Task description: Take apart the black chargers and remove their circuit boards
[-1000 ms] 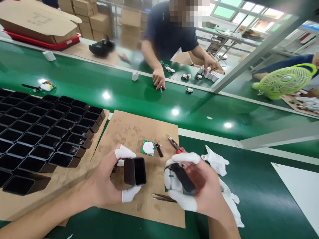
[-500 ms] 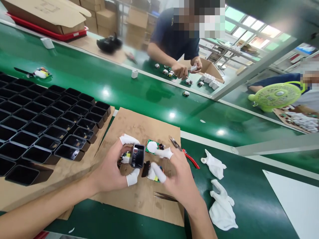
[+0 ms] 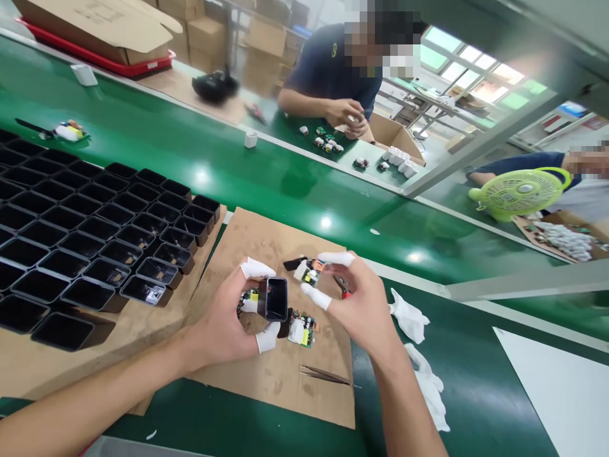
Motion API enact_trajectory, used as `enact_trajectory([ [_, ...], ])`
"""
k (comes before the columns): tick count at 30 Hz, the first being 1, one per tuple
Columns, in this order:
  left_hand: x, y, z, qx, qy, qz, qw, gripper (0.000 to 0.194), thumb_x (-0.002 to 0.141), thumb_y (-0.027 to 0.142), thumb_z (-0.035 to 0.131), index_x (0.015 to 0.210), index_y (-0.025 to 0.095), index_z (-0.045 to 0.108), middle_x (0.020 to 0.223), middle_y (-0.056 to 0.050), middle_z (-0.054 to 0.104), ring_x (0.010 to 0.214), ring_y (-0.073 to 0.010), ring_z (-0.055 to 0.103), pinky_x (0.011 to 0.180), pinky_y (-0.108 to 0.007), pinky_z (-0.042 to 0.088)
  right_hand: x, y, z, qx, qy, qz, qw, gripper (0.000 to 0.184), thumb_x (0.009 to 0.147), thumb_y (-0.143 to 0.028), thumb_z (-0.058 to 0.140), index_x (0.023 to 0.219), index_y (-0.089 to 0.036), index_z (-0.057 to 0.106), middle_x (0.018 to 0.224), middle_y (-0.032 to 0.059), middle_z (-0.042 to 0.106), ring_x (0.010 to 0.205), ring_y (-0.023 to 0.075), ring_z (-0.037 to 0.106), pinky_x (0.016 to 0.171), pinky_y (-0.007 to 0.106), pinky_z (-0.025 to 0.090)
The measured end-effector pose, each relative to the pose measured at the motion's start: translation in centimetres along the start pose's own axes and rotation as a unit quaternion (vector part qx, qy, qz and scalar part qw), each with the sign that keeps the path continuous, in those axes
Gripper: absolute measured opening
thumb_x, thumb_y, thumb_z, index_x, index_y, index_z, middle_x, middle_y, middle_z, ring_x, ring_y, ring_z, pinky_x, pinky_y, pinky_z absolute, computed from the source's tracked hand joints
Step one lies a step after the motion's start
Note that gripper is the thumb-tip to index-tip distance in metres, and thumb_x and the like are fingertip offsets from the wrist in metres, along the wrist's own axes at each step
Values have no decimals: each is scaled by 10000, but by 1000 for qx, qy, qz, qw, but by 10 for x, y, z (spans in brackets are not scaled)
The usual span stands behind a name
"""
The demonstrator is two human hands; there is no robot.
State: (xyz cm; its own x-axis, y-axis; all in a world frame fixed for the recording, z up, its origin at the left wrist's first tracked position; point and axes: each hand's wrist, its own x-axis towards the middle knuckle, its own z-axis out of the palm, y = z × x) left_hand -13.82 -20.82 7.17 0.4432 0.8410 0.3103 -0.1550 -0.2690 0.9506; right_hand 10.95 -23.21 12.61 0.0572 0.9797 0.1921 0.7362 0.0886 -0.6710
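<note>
My left hand (image 3: 236, 314), with white finger cots on its thumb and finger, grips a black plastic case (image 3: 276, 299) whose open end faces right. Partly hidden behind that case, a circuit board (image 3: 248, 299) shows near my left palm. Between the covered fingertips of my right hand (image 3: 351, 285) is a circuit board with white glue (image 3: 308, 271), held above the cardboard; a black strip sticks out to its left. Another circuit board (image 3: 302, 330) lies on the cardboard sheet (image 3: 266, 387), just right of the case. Tweezers (image 3: 326, 374) rest near the sheet's front edge.
Rows of black cases (image 3: 102, 235) stand at left. Pliers (image 3: 343, 289) lie partly behind my right hand, with white gloves (image 3: 410, 316) to the right. Across the green belt (image 3: 214, 171), a co-worker (image 3: 328, 76) handles small parts. A green fan (image 3: 523, 190) stands far right.
My right hand put down one circuit board on the cardboard beside the case and picked up the other from farther back. My left hand still holds the case. The co-worker's hands have come together.
</note>
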Motion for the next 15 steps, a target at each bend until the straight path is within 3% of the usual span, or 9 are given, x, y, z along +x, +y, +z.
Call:
enact_trajectory([
  [2,0,-1,0,6,5,5,1000,590,824,119,804,1344,283,578,1231,-61,638,1054,-218,770,745,-262,670,-17,16,3,73,36,30,996,451,896,-440,903,1251,-275,679,1268,81,838,1120,292,839,1034,477,674],
  [5,-2,-1,0,27,9,15,999,597,832,124,804,1362,273,573,1224,-64,658,1080,-231,767,862,-331,696,-39,36,12,-1,13,76,997,408,893,-418,854,1235,-268,688,1240,91,842,1158,328,816,1056,533,632],
  [7,-3,0,0,34,4,19,999,598,839,130,804,1372,273,571,1261,-76,658,1118,-248,766,862,-338,699,-48,42,14,-52,12,92,994,403,874,-362,845,1241,-268,705,1235,104,827,1218,376,764,1115,612,544],
  [10,-4,2,1,43,-10,22,999,580,849,130,801,1365,274,580,1281,-80,648,1140,-255,756,807,-312,694,-48,41,12,-128,-2,93,987,430,892,-397,856,1286,-289,720,1311,123,792,1289,418,687,1121,630,451],
  [15,-4,7,0,55,-33,12,998,551,831,97,803,1316,273,609,1218,-57,653,1071,-224,728,817,-308,686,-30,32,7,-145,-79,75,983,231,1004,-447,779,1175,-292,783,1135,88,775,1094,346,721,1043,561,458],
])
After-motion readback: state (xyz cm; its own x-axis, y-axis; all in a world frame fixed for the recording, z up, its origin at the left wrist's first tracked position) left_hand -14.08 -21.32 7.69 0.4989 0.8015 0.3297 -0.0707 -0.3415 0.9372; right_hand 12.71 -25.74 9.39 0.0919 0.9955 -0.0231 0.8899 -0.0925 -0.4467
